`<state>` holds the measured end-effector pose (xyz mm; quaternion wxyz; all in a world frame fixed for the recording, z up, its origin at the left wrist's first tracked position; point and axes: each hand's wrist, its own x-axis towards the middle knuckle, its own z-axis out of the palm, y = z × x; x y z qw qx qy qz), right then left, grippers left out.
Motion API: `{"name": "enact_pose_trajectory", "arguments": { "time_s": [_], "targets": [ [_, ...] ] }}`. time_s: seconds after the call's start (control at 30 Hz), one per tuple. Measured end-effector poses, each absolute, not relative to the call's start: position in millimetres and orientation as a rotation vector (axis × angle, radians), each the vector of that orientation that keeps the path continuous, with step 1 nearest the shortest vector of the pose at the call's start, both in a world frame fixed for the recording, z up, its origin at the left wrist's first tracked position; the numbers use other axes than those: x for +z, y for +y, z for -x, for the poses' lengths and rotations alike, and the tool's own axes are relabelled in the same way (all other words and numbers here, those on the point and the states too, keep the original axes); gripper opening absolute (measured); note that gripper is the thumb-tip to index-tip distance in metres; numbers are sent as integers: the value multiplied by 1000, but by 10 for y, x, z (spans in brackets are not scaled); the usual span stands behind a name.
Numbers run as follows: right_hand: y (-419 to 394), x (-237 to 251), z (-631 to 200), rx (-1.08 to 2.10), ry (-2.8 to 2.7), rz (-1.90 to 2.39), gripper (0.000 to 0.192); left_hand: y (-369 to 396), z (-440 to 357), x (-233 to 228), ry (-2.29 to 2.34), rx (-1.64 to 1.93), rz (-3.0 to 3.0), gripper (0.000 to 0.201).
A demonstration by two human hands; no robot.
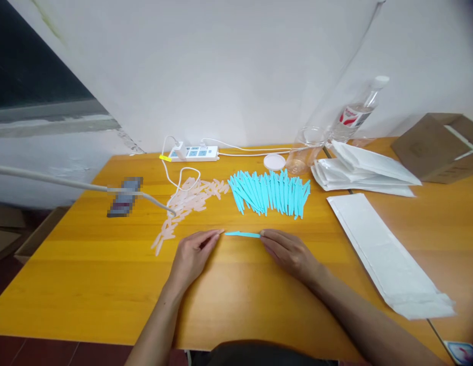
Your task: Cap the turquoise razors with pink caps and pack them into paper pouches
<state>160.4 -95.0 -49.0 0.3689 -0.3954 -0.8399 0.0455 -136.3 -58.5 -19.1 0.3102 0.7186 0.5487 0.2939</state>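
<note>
The yellow wooden table (87,264) carried all the work, and most of the material on it looked not yet handled. At the right lay a long white pouch (385,254) flat on the wood, and behind it a stack of white pouches (362,170) beside a brown cardboard box (435,147). In the middle, a row of blue sticks (269,192) lay close together like a fan, and to its left a loose heap of pale pink caps (190,198) spread toward the near edge. One single blue stick (243,234) lay apart from the row, flat on the table between the two hands. The left hand (193,256) rested palm down with its fingers together, the fingertips near the stick's left end; whether they touched it I cannot tell. The right hand (288,251) also lay flat, its fingertips at the stick's right end, not closed around it. As I judge, the work was near its beginning: one piece taken out, the big row and the heap remaining.
</note>
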Motion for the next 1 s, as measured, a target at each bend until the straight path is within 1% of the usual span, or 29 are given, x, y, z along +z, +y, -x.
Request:
{"name": "enact_pose_trajectory", "arguments": {
  "time_s": [0.13, 0.27, 0.7, 0.9, 1.0],
  "targets": [
    [-965, -499, -1693, 82, -2161, 946, 35, -596, 1293, -190, 1300, 849, -1647, 25],
    [-972, -497, -1714, 63, -2189, 939, 35, -603, 1269, -151, 1246, 804, -1602, 27],
    [-962, -488, -1741, -26, -2250, 857, 29, -593, 1318, -139, 1224, 769, -1683, 25],
    [-956, -433, -1712, -53, -2249, 801, 31, -607, 1178, -132, 1145, 738, -1728, 25],
    [-965, -376, -1701, -16, -2268, 844, 28, -644, 1100, -128, 1109, 715, -1825, 26]
  ]
}}
